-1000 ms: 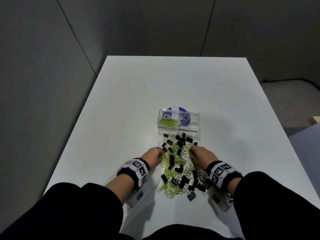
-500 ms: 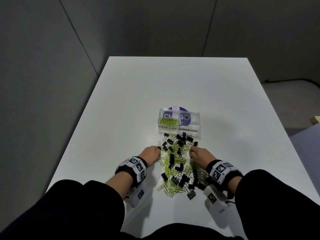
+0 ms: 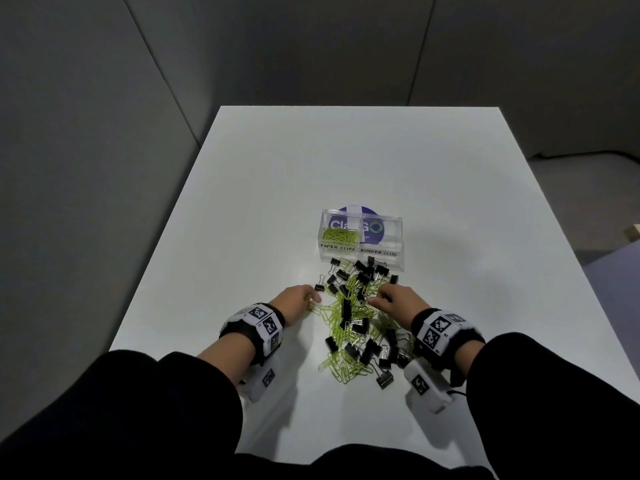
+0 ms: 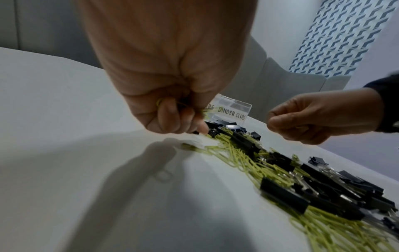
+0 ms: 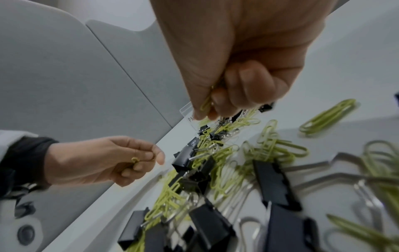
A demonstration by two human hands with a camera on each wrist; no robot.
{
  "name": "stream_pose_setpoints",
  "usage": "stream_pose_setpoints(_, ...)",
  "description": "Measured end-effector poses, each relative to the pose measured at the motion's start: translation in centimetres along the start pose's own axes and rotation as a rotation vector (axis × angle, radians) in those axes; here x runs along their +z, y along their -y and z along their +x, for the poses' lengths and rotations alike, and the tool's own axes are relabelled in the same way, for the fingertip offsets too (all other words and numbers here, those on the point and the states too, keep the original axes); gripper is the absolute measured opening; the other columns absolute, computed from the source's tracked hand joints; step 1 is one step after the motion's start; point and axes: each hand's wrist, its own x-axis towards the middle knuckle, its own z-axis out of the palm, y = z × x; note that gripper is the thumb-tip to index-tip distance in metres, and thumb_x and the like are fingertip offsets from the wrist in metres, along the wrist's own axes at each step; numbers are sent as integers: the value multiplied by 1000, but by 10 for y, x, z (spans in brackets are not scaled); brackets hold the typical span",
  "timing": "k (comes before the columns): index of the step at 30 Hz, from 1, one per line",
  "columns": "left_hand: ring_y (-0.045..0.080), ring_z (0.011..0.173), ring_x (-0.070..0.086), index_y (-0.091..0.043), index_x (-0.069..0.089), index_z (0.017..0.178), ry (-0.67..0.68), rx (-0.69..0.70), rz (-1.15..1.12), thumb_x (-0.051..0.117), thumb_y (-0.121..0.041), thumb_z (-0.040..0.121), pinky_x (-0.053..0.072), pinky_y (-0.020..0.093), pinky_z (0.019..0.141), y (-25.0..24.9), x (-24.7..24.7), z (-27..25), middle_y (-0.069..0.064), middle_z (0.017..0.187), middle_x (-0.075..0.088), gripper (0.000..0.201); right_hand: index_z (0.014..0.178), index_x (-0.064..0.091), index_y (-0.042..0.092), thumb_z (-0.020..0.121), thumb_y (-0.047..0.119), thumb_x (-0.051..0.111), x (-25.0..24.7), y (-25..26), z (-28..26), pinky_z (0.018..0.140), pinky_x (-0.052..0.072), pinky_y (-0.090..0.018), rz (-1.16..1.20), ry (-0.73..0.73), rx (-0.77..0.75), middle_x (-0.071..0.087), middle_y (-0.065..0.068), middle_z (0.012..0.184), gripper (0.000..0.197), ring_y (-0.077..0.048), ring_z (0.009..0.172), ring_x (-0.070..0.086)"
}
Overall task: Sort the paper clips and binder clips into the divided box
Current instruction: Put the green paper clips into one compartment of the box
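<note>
A heap of green paper clips [image 3: 341, 317] mixed with black binder clips [image 3: 346, 306] lies on the white table [image 3: 346, 161] between my hands. My left hand [image 3: 299, 296] sits at the heap's left edge, its curled fingers [image 4: 172, 117] gripping green paper clips [image 5: 135, 160]. My right hand [image 3: 391, 299] hovers over the heap's right side and pinches a green paper clip [image 5: 205, 104]. Behind the heap stands the clear divided box [image 3: 398, 258]; its left cell, labelled PAPER CLIPS, holds green clips [image 3: 341, 234], and the cell labelled BINDER CLIPS [image 4: 232, 114] looks bare.
A round purple sticker [image 3: 372, 233] shows through the box. Grey partition walls [image 3: 104, 98] enclose the table at the back and left. Bare table surface stretches beyond the box and to both sides of the heap.
Both hands have shifted slightly within the heap, the right one lifting a little with a paper clip. The box and heap stay where they were.
</note>
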Motion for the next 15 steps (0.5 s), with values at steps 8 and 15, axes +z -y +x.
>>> stream_pose_setpoints(8, 27, 93, 59, 0, 59, 102, -39, 95, 216, 31, -23, 101, 42, 31, 82, 4, -6, -4, 15, 108, 65, 36, 127, 48, 17, 96, 28, 45, 6, 24, -7, 85, 49, -31, -178, 30, -86, 65, -7, 110, 34, -22, 97, 61)
stream_pose_setpoints(15, 22, 106, 55, -17, 50, 117, -73, 97, 358, 56, -38, 89, 41, 30, 83, 14, -3, -13, 3, 124, 55, 35, 135, 28, 14, 94, 17, 42, 37, 43, -12, 63, 40, -28, -393, 101, -88, 65, -7, 102, 43, -22, 76, 55)
